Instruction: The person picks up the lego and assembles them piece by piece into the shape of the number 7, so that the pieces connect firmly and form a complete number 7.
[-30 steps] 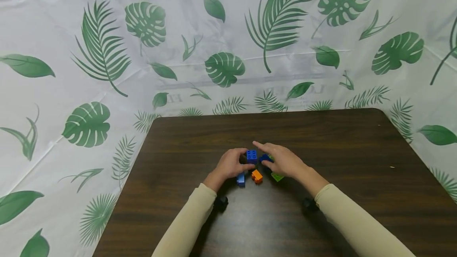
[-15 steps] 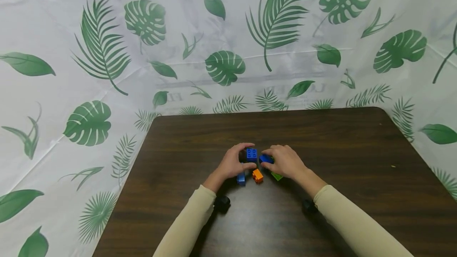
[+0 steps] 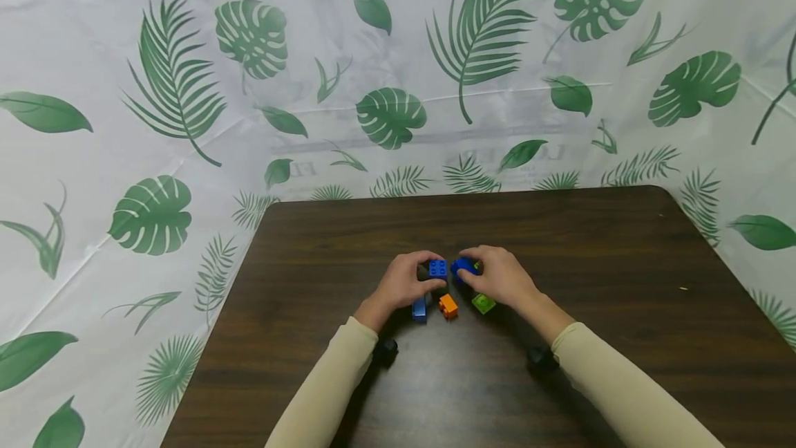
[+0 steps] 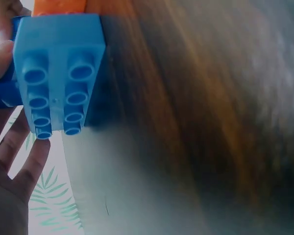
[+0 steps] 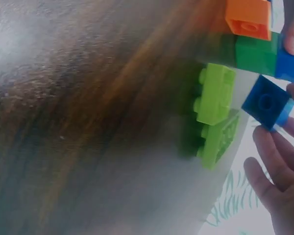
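My left hand [image 3: 403, 282] holds a dark blue toy building brick [image 3: 438, 268], studs up, between thumb and fingers. Just to its right, my right hand [image 3: 505, 278] pinches another dark blue brick [image 5: 267, 102], tilted, its hollow underside facing the right wrist camera. A light blue brick [image 4: 59, 73] lies on its side near the left thumb, studs toward the left wrist camera. Beside it is a small orange brick [image 3: 448, 306]. In the right wrist view, a dark green brick [image 5: 257, 54] sits by the left hand's brick, largely hidden in the head view.
Two lime green bricks, a nearer one [image 5: 215, 93] and a farther one [image 5: 220, 139], lie by the right hand. The brown wooden table [image 3: 560, 227] ends at a leaf-print white cloth [image 3: 323, 47] behind. Each wrist carries a small black camera [image 3: 387, 351].
My right fingers have come down around the blue brick and tilted it, moving slightly away from me and uncovering a lime brick. The left hand stays at its brick, its fingers slightly shifted.
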The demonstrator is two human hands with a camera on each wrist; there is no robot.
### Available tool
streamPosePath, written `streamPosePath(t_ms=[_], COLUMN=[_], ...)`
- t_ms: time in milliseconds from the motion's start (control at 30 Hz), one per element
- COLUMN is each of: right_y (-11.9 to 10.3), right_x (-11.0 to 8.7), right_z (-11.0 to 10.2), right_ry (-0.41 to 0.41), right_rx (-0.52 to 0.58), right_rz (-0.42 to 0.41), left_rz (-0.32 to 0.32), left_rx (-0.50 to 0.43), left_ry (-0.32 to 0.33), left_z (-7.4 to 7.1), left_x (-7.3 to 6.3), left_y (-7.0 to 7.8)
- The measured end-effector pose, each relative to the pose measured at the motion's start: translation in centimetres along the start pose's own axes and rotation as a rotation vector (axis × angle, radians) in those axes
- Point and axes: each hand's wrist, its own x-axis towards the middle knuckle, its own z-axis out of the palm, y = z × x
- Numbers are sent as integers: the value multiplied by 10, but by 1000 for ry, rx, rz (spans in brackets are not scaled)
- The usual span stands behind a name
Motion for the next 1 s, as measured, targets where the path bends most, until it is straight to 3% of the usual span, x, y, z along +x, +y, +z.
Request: streamPosePath(t_ms=[233, 400, 667, 1000], right_y=[-4, -8, -24, -37], right_x=[0, 2, 3, 0], right_z=[-11, -15, -16, -10], right_ry=[138, 191, 134, 86], right_rx=[87, 146, 272, 250], right_rz=[-29, -67, -175, -282], left_rz=[-9, -27, -53, -26], left_rx=[36, 46, 51, 3], left_ry=[-46, -48, -18, -9], left_z=[-1, 0, 4, 6], left_x=[4, 5, 4, 1], left_y=[-1, -1, -3, -6])
